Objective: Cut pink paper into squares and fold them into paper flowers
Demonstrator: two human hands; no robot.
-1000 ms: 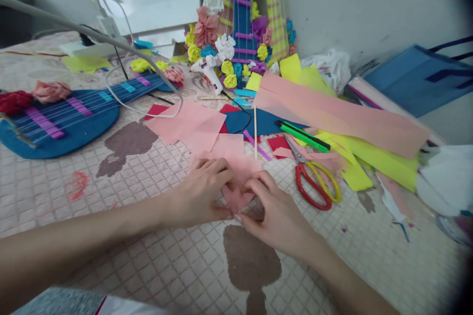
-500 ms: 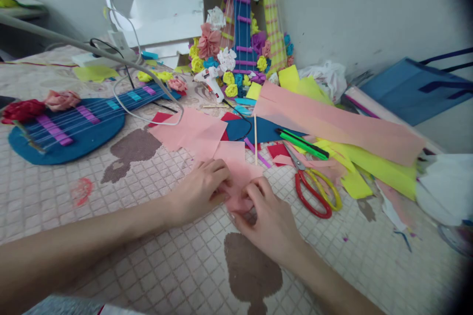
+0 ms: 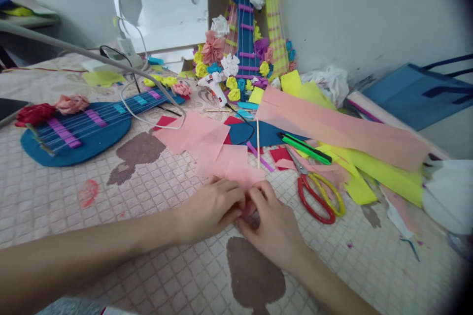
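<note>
My left hand [image 3: 210, 209] and my right hand [image 3: 271, 224] meet at the middle of the table, fingers pinched together on a small folded piece of pink crepe paper [image 3: 248, 205]. Most of that piece is hidden between my fingers. Just beyond my hands lie loose pink paper squares [image 3: 221, 160]. A thin wooden stick [image 3: 257, 141] rests upright across them.
Red and yellow scissors [image 3: 318, 192] and a green marker [image 3: 305, 148] lie to the right. Long pink [image 3: 343, 125] and yellow sheets [image 3: 380, 165] spread further right. A blue felt guitar [image 3: 81, 128] lies left. A glue gun [image 3: 214, 86] and flower-covered guitars [image 3: 246, 44] stand behind.
My hands have closed in on the pink piece, folding it smaller until little of it shows. The view has tilted slightly upward.
</note>
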